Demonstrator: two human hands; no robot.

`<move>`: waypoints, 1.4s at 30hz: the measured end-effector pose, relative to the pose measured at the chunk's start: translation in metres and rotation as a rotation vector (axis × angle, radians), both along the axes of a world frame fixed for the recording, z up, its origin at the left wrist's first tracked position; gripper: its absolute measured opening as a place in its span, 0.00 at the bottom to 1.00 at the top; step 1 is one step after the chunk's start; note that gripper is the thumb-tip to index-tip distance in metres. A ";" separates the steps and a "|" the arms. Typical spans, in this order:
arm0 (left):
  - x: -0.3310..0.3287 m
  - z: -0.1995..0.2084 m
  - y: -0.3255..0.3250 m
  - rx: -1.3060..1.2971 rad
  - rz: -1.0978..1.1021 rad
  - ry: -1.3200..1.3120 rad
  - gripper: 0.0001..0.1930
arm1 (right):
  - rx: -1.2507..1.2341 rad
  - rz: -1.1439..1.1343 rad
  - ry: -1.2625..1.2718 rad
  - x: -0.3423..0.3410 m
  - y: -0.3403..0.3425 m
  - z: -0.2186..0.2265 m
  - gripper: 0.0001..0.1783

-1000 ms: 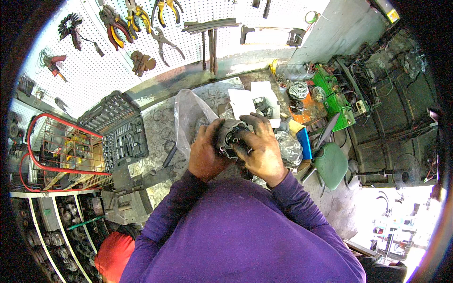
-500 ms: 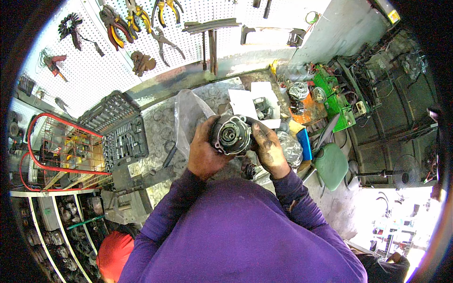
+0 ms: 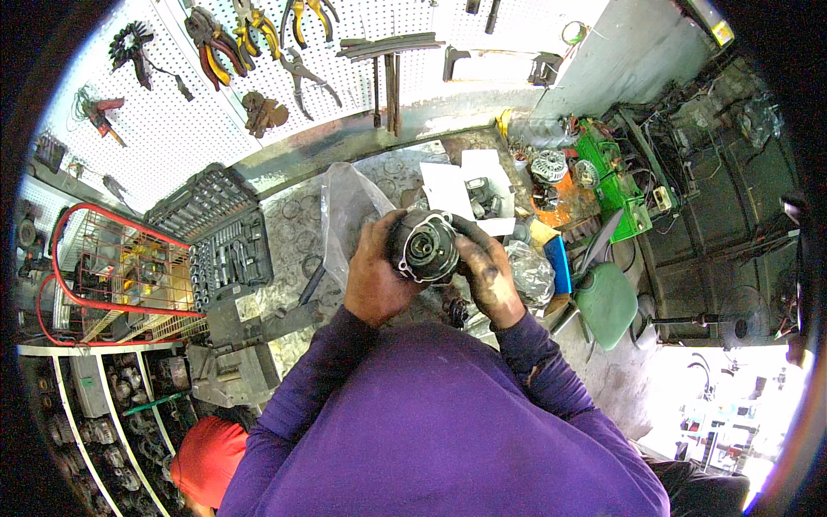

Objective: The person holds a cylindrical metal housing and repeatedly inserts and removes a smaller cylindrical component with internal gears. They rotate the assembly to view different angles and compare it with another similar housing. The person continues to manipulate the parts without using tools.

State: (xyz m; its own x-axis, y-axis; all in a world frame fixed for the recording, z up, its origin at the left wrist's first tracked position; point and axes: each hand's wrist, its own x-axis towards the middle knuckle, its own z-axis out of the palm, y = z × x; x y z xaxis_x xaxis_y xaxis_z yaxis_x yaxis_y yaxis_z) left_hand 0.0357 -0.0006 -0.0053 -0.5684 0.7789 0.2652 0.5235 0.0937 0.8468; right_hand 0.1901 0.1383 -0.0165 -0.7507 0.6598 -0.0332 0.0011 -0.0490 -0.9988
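Both hands hold a round, dark motor part with a silver flange above the workbench, its open end with a ringed centre facing up. My left hand wraps the left side of it. My right hand grips the right side, and blackened grime covers its skin. The undersides of the part and the fingertips beneath it are hidden. Beyond the left hand a clear plastic bag lies on the bench. Just past the part stands an opened white box with metal pieces in it.
On the left are a socket set case, a red-rimmed wire basket and a bench vise. Pliers hang on the pegboard. A green crate and green chair stand right. A red-capped person is at lower left.
The motor part has turned and tipped slightly in my hands. My right thumb has shifted from the flange's upper edge down along the side. Both hands keep their hold.
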 end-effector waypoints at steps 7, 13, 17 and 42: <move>0.003 -0.001 0.000 -0.009 0.000 0.076 0.48 | 0.042 -0.071 -0.028 -0.010 -0.007 -0.025 0.40; 0.003 -0.002 -0.001 -0.009 -0.021 0.067 0.46 | 0.211 -0.060 -0.123 -0.011 -0.004 -0.021 0.41; 0.002 -0.005 0.002 0.036 -0.048 0.001 0.46 | 0.057 -0.084 -0.010 -0.013 -0.011 -0.012 0.43; 0.003 -0.003 0.000 0.022 -0.043 0.033 0.46 | 0.224 -0.124 -0.047 -0.015 -0.011 -0.021 0.33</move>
State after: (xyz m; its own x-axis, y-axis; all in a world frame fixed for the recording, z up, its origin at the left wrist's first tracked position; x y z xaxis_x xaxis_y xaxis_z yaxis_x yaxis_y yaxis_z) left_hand 0.0389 -0.0002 -0.0085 -0.5249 0.7961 0.3010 0.5547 0.0518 0.8304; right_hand 0.1753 0.1275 -0.0370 -0.6644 0.7418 0.0911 0.0553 0.1703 -0.9838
